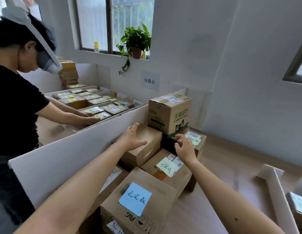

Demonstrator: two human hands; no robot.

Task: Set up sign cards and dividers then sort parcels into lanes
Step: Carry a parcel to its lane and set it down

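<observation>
A cluster of brown cardboard parcels sits on a wooden worktop point(234, 159), packed against a long white divider point(76, 149) that runs from the near left to the far right. The left hand point(132, 138), fingers spread and slightly curled, rests over the top of a plain taped carton point(145, 146) beside the divider. The right hand point(184, 148) reaches over a dark gap between the boxes, fingers spread and bent, fingertips at the base of the tall printed carton point(170, 114), which stands on other parcels at the far end of the stack; whether it grips anything cannot be told. Just right of that hand lies a parcel with a pale green note point(195, 141). Nearer, a carton carries a light yellow handwritten note point(166, 167) next to shipping labels, and the nearest carton point(138, 203) bears a blue handwritten card point(136, 198). A white folded divider piece point(275, 188) lies on the worktop at the near right. Beyond the long divider, a second person point(17, 105) in a black shirt and a headset bends over white-walled lanes point(96, 103) filled with rows of small labelled parcels, both hands on one at the near end. A paper sign point(149, 81) hangs on the far wall beneath a windowsill with a potted plant point(136, 41).
</observation>
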